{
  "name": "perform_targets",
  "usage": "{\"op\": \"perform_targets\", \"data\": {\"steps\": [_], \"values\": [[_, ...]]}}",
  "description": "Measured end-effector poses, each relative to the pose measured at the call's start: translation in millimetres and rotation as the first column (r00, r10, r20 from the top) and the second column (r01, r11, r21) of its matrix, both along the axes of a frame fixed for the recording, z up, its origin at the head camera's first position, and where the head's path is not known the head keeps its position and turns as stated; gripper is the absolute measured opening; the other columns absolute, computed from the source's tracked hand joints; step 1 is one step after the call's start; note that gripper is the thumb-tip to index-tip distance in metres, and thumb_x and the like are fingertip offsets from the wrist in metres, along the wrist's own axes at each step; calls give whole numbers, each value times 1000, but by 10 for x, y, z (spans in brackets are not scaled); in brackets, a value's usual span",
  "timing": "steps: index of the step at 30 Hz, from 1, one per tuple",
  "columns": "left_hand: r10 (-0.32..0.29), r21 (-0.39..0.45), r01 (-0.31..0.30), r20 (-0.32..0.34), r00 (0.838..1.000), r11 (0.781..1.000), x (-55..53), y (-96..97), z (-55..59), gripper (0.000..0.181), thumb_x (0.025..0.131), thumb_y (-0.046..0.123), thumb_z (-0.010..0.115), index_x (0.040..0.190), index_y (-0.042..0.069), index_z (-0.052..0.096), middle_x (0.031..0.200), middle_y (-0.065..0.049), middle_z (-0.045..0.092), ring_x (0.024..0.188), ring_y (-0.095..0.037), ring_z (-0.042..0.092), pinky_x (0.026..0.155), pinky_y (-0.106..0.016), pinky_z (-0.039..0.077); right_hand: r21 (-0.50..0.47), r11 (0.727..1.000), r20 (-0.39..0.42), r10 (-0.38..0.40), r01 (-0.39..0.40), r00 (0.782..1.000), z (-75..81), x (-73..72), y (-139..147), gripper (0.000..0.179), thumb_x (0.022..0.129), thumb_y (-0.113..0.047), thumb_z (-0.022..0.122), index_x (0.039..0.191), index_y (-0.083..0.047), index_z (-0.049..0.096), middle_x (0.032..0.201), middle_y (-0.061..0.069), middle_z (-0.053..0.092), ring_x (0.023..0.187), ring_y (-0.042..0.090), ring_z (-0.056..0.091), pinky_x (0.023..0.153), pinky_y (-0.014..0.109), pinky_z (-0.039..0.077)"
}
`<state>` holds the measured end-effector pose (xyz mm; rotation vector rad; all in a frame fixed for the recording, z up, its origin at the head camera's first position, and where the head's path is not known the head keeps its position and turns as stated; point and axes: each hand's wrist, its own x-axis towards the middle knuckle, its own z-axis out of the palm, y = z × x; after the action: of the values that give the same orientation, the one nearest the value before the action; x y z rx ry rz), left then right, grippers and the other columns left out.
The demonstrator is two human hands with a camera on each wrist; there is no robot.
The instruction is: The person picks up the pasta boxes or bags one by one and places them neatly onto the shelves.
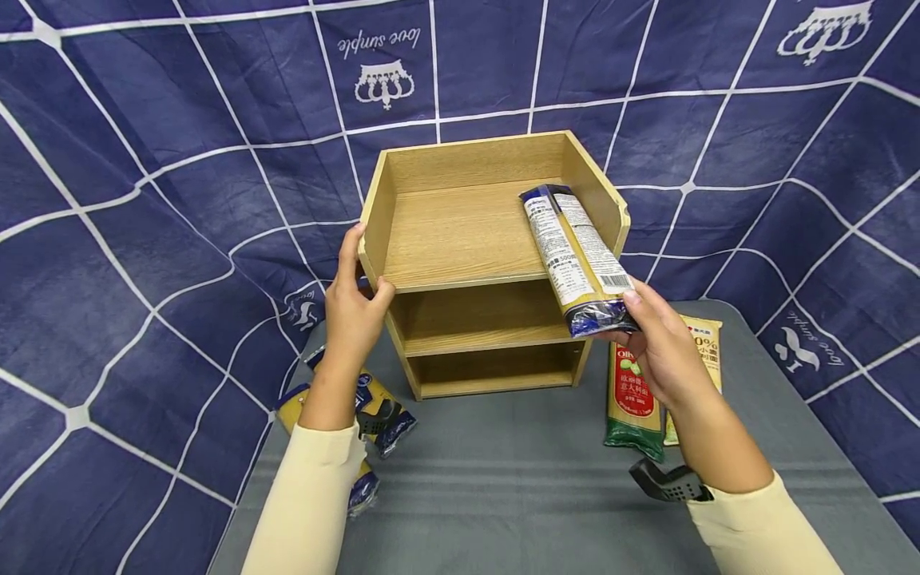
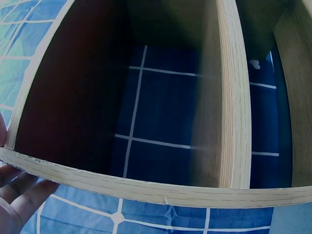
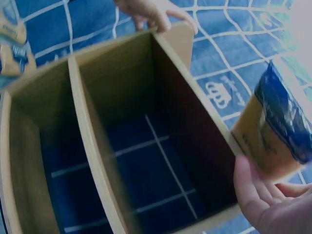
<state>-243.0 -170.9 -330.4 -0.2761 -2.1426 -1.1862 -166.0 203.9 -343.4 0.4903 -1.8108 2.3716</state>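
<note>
A wooden shelf unit [image 1: 460, 231] with an open top tray and two compartments below stands on the table. My left hand [image 1: 352, 315] grips its left side panel near the front, thumb at the front edge and fingers on the outer face. My right hand [image 1: 664, 351] holds the near end of a pasta packet [image 1: 575, 247], clear plastic with blue ends and white printed labels. The far end of this packet overlaps the right part of the top tray. In the right wrist view the packet [image 3: 273, 131] is beside the shelf's front edge.
Blue-and-yellow pasta packets [image 1: 388, 411] lie left of the shelf, partly behind my left forearm. On the right lie a red-and-green pasta packet [image 1: 632, 399] and a yellow packet [image 1: 707, 339]. Blue cloth [image 1: 489, 64] with white lines hangs behind the grey table [image 1: 489, 479].
</note>
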Motion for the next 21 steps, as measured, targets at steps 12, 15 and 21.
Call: {"op": "perform_targets", "data": {"steps": [12, 15, 21], "values": [[-2, -10, 2, -9, 1000, 1000, -13, -13, -11, 78, 86, 6, 59, 152, 43, 37, 127, -17, 66, 102, -26, 64, 79, -51, 57, 203, 903, -435, -263, 378, 861, -17, 123, 44, 63, 86, 14, 59, 146, 4, 46, 142, 7, 54, 133, 19, 48, 112, 21, 35], [-8, -11, 7, -11, 1000, 1000, -16, -9, -12, 79, 86, 6, 58, 152, 43, 37, 127, -18, 66, 103, -26, 64, 78, -50, 57, 291, 850, -559, -221, 439, 799, -38, 120, 46, 63, 80, 13, 69, 140, 6, 53, 144, 12, 54, 138, 22, 45, 116, 24, 33], [-16, -4, 16, -6, 1000, 1000, -19, -7, -8, 78, 86, 6, 58, 152, 42, 37, 129, -17, 65, 107, -26, 64, 79, -49, 58, 382, 741, -714, -143, 552, 686, -73, 67, 15, 53, 91, -40, 73, 123, 2, 70, 137, 22, 60, 142, 35, 44, 122, 32, 31]]}}
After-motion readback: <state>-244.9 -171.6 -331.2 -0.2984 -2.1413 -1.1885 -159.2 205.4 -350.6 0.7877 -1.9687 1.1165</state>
